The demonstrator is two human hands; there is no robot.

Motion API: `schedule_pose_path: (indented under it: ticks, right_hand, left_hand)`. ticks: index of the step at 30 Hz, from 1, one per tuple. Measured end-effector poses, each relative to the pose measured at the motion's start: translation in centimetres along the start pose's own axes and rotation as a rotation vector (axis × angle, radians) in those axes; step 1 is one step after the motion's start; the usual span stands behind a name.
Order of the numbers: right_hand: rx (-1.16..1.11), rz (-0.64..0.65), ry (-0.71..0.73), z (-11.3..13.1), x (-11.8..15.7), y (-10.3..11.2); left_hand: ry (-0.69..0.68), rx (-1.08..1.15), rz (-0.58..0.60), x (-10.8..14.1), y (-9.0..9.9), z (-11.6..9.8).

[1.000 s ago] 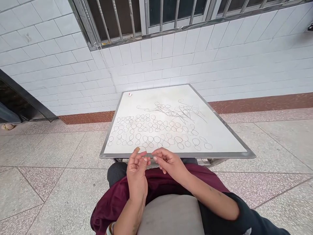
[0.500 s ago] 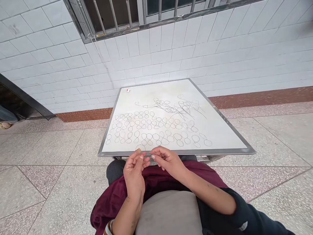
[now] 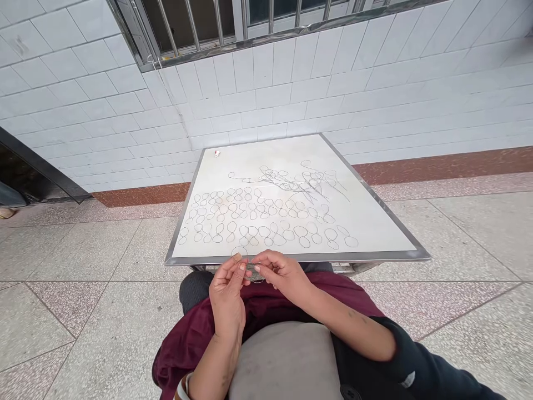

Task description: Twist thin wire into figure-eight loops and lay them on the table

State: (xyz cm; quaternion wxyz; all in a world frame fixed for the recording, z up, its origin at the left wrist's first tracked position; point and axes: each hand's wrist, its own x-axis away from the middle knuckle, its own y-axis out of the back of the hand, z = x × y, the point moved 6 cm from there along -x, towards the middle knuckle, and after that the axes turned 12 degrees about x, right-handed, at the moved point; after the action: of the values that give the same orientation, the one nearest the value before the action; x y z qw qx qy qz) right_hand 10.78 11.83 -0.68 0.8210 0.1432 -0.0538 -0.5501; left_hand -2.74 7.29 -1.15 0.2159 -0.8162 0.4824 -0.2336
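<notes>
Both hands meet just in front of the near edge of a white-topped table [image 3: 383,236]. Between my left hand's [image 3: 230,297] thumb and fingers is a thin dark wire [image 3: 239,248], whose round loop rises over the table edge. My right hand [image 3: 285,273] pinches close beside the left fingertips, on the same wire. A second curve of wire hangs faintly below the fingers. Where the wire passes between the fingertips is hidden. Rows of wire pieces bent into loops, many like figure eights [image 3: 302,236], lie on the near half of the tabletop.
A tangled pile of looped wires with long tails [image 3: 287,180] lies farther back on the table. A small white and red object [image 3: 217,153] sits at the far left corner. Behind stands a white tiled wall [image 3: 250,105] with a barred window [image 3: 245,22].
The right hand has shifted slightly left toward the left fingertips. A wire curve now shows below the fingers. The left hand stays nearly in place, and the table's wires look unchanged.
</notes>
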Motion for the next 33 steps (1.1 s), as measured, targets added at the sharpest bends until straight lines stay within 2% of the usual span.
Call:
schedule_pose_path:
  ticks: [7,16,19,23,25,28,29,31,33]
  right_hand:
    - [0.143,-0.039,0.06,1.0,-0.1,0.1]
    - [0.446,-0.105,0.261,2.1,0.5,0.0]
    - [0.453,-0.075,0.268,2.1,0.6,-0.1]
    - [0.361,-0.093,0.232,2.9,-0.3,0.9]
    - [0.346,-0.05,0.298,4.0,-1.2,1.1]
    - [0.371,0.12,0.5,5.7,-2.1,0.4]
    - [0.36,0.173,0.518,5.8,-2.4,0.2]
    - [0.33,0.237,0.482,5.7,-2.9,0.0]
    - [0.316,0.237,0.415,5.2,-3.2,-0.1]
  left_hand:
    - [-0.048,-0.044,0.015,0.4,0.0,-0.8]
    - [-0.118,-0.146,0.019,0.8,-0.1,-1.6]
    - [-0.134,-0.138,0.041,0.8,-0.2,-1.7]
    - [-0.097,-0.153,0.075,1.0,-0.4,-1.7]
    - [-0.078,-0.186,0.117,1.2,-0.6,-1.6]
    - [-0.055,-0.222,0.166,1.5,-0.9,-1.3]
    - [-0.045,-0.23,0.173,1.5,-0.9,-1.2]
    - [-0.031,-0.245,0.177,1.6,-0.9,-1.0]
    - [-0.015,-0.245,0.17,1.5,-0.8,-0.9]
